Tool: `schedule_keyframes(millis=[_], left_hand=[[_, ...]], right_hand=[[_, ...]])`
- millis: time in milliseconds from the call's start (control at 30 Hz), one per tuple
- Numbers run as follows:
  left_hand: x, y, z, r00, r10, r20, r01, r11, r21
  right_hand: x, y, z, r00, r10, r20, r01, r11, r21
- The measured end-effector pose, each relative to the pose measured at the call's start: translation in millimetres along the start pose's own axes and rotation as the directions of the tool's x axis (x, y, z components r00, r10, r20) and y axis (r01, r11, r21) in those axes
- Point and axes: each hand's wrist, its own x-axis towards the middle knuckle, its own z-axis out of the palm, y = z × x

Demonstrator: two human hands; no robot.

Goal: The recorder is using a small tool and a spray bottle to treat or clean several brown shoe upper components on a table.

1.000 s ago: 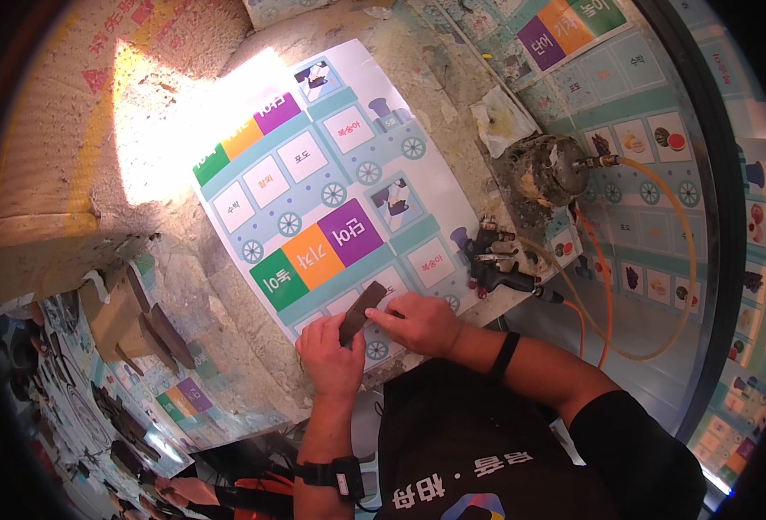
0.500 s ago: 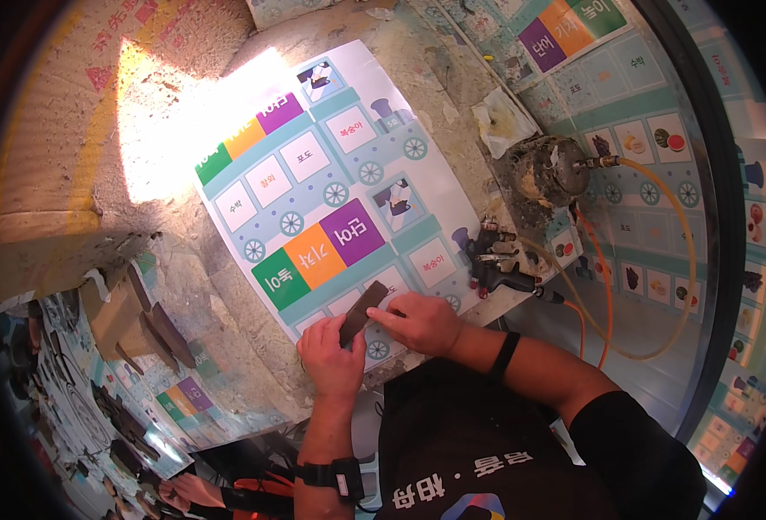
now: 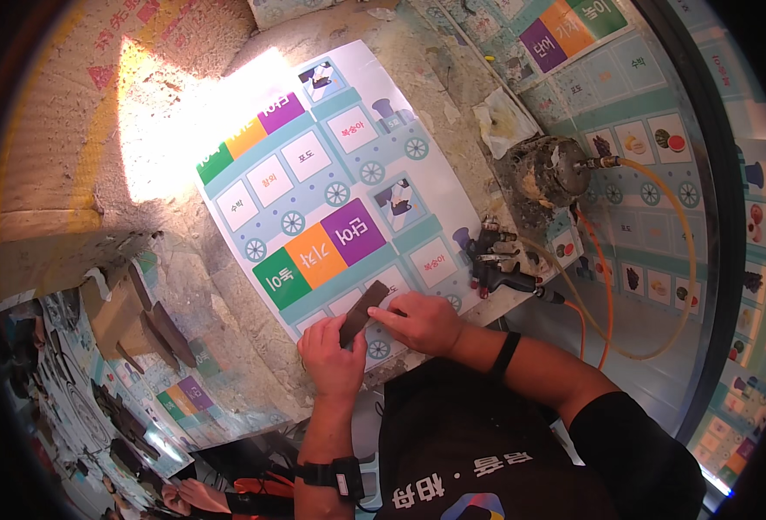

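My left hand [image 3: 333,354] is closed on the lower end of a flat, dark brown strip [image 3: 364,314], thumb on one side and fingers on the other. With bent fingers my right hand [image 3: 419,322] pinches the strip's right edge near its middle. What the strip is made of cannot be told. It is tilted, its upper end leaning to the right, above a printed sheet [image 3: 448,186] with a coloured train pattern. Both hands are over the sheet's near edge.
To the right lie a spray gun [image 3: 500,270] and a grimy metal pot [image 3: 549,169] with a yellow hose [image 3: 682,225] and an orange hose. A cardboard box [image 3: 45,251] stands at left, near brown curved pieces [image 3: 166,334]. Another person's hands [image 3: 197,496] show at lower left.
My hands and the brown strip stay nearly still. At the lower left, the other person's hands have shifted slightly.
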Motion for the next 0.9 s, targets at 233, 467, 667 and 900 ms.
schedule_keyframes(millis=[233, 467, 667, 900], left_hand=[[0.7, 0.2, 0.1, 1.0, 0.005, 0.001, -0.005, 1.0, 0.003], [1.1, 1.0, -0.2, 1.0, 0.003, 0.0, -0.003, 1.0, 0.004], [1.1, 1.6, -1.3, 1.0, 0.005, 0.01, -0.005, 1.0, 0.009], [-2.6, 0.8, -3.0, 1.0, 0.003, -0.006, -0.003, 1.0, -0.028]], right_hand=[[2.2, -1.5, 0.1, 0.999, 0.026, -0.042, -0.026, 1.0, -0.007], [2.8, -4.1, -0.5, 0.999, 0.025, -0.045, -0.026, 1.0, -0.016], [0.8, -6.0, 3.0, 1.0, -0.005, -0.001, 0.005, 1.0, 0.004], [0.6, -5.8, 4.7, 1.0, -0.009, 0.005, 0.009, 1.0, -0.013]])
